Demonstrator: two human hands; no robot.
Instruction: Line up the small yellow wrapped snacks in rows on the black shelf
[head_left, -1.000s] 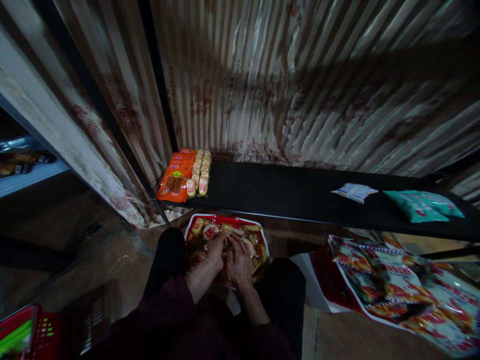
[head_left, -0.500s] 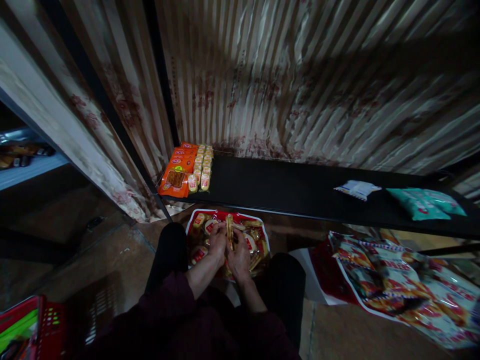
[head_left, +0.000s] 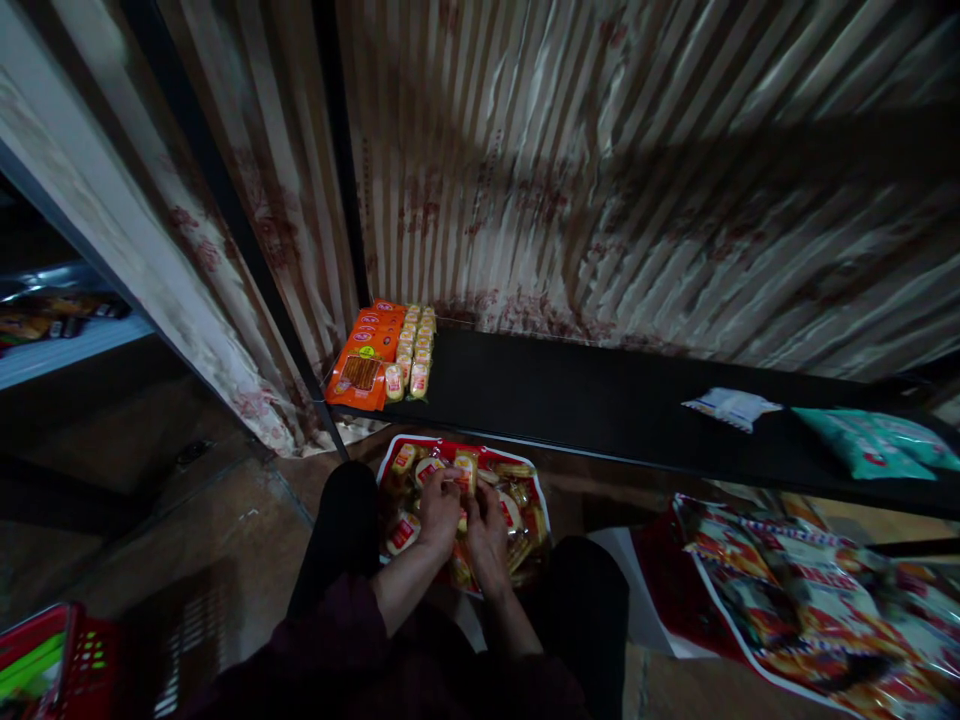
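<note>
My left hand (head_left: 438,512) and my right hand (head_left: 486,530) meet over a red, white-rimmed box (head_left: 543,497) between my knees. Between them they grip a small yellow biscuit packet (head_left: 466,466) with a red and white label, its labelled face turned up. Fingers of both hands are curled round its lower end, which is partly hidden. Several similar biscuit packets (head_left: 405,533) fill the box beneath. On the black shelf (head_left: 570,385) just beyond, more yellow packets (head_left: 419,378) stand in two rows beside orange snack bags (head_left: 361,374).
A white packet (head_left: 732,407) and teal bags (head_left: 862,440) lie on the shelf's right part. A second box of snack bags (head_left: 817,580) sits at the lower right, a red basket (head_left: 94,655) at the lower left. A black post (head_left: 247,230) rises beside a patterned curtain.
The biscuit packet has turned from edge-on to showing its labelled face, with my fingers shifted around it. The whole view has moved slightly, so the shelf appears lower.
</note>
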